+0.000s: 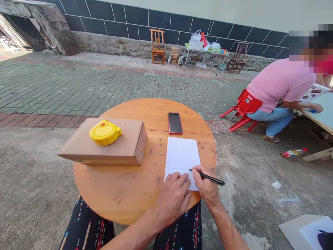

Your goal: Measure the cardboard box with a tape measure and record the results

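Note:
My right hand grips a black pen, its tip resting at or just above a white sheet of paper. Faint rows of writing show on the sheet. My left hand lies palm down on the sheet's lower left part, holding nothing, with its fingers a little bent and apart. Beyond the sheet, a phone with a red edge lies on the round wooden table. To the left stands a closed cardboard box with a yellow tape measure on top.
A person in a pink shirt sits on a red chair at another table to the right. A bottle lies on the ground there. By the far wall are a wooden chair and a folding table with bags.

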`<state>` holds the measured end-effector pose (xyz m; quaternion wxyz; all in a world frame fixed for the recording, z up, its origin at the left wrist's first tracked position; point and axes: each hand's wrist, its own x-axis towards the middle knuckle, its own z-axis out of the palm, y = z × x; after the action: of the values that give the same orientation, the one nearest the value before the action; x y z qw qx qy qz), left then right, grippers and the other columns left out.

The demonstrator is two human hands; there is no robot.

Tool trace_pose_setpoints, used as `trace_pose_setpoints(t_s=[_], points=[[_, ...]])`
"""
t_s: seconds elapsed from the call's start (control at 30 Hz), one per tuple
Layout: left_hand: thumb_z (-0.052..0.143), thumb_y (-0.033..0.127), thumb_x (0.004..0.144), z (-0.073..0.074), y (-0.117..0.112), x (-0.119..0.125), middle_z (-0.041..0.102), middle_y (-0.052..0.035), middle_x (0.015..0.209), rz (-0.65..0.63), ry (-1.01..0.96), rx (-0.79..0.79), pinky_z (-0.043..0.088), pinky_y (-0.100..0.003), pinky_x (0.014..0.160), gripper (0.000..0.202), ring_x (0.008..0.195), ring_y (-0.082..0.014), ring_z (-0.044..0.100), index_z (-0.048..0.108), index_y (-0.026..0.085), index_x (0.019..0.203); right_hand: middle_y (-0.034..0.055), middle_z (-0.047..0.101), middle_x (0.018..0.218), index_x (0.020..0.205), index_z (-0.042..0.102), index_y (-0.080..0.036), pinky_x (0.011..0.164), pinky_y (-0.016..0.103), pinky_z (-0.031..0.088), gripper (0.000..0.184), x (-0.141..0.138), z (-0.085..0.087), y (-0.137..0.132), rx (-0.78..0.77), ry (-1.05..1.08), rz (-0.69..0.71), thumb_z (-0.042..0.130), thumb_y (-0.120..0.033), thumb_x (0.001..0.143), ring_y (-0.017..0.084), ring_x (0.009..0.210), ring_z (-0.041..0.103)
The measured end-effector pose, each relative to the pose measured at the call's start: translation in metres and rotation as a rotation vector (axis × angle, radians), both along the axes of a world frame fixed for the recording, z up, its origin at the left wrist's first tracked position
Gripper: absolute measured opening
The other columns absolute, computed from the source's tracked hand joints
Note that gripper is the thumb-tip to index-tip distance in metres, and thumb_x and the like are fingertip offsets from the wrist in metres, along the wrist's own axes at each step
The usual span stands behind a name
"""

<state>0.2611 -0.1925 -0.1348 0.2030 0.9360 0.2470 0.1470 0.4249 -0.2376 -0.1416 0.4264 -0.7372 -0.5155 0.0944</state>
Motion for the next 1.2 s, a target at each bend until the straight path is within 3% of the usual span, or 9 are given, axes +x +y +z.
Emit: trace_pose_setpoints(t_s=[0.33,0.6,1.2], points=[[0.056,0.021,0.093,-0.004,0.002,0.000,0.063,-0.0039,0.126,0.001,-0.019,0.003,0.048,-0.044,0.085,0.020,0.102,-0.0250,0.051,0.060,0.020,0.113,-0.0040,0.058,0.053,0.080,0.065,-0.022,0.053,0.025,0.046,0.026,-0.001,-0.002,0.001,-0.077,0.041,-0.015,0.052,-0.039,0.095,0.015,0.049,0.057],[0.050,0.013,0.095,-0.014,0.002,0.005,0.064,-0.0056,0.124,0.018,-0.013,0.040,0.049,-0.042,0.080,0.020,0.098,-0.0246,0.053,0.061,0.020,0.110,-0.0012,0.068,0.069,0.079,0.065,-0.021,0.064,0.024,0.049,0.024,-0.004,0.004,0.002,-0.001,-0.031,0.030,0.052,-0.033,0.096,0.014,0.061,0.061],[0.050,0.012,0.094,-0.012,0.003,0.004,0.064,-0.0048,0.124,0.016,-0.029,0.002,0.050,-0.042,0.084,0.020,0.099,-0.0242,0.051,0.061,0.020,0.108,-0.0004,0.070,0.070,0.078,0.065,-0.022,0.065,0.026,0.050,0.024,-0.002,0.000,0.003,-0.011,-0.045,0.011,0.052,-0.033,0.095,0.016,0.063,0.064]])
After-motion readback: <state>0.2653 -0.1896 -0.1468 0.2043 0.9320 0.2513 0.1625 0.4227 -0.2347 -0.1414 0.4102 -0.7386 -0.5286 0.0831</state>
